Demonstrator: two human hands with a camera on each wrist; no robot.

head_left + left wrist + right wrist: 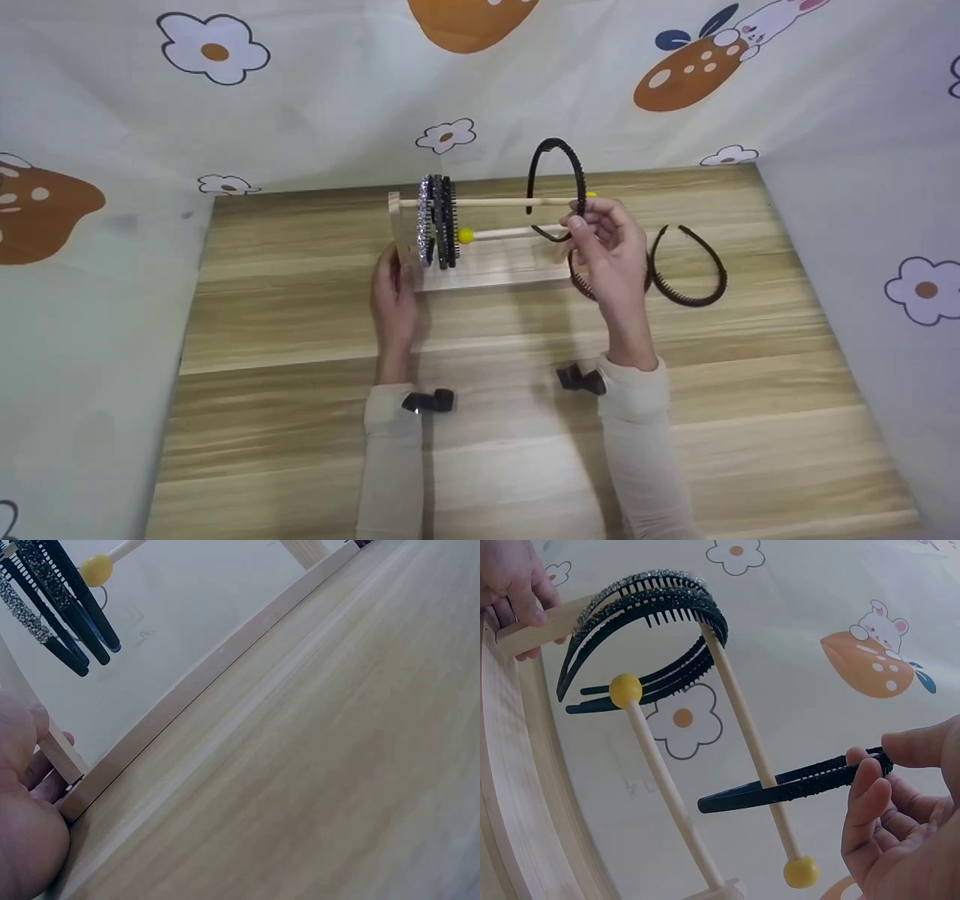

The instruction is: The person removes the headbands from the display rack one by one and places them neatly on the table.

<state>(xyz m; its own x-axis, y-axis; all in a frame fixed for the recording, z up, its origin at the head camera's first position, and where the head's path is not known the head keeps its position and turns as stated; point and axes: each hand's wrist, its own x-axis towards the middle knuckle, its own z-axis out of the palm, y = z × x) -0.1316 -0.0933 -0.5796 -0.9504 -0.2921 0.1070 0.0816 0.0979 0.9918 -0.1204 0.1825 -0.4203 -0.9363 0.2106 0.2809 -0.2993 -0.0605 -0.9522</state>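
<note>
A wooden headband stand (487, 280) has an upright at its left end, which my left hand (394, 304) holds low down; in the left wrist view the thumb and fingers lie on either side of that upright (61, 754). Between thumb and fingers my right hand (621, 262) pinches a black headband (802, 787). This headband loops around the upper rod (742, 712) near its yellow-ball end (801, 871). Farther left on the same rod hang a silver glittery headband (424, 225) and several black headbands (450, 225), close together.
A dark toothed headband (697, 302) lies on the wooden table (750, 390) right of the stand. Another headband (581, 285) lies partly hidden behind my right hand. The lower rod (502, 233) ends in a yellow ball (466, 236). A patterned cloth (322, 112) rises behind the table.
</note>
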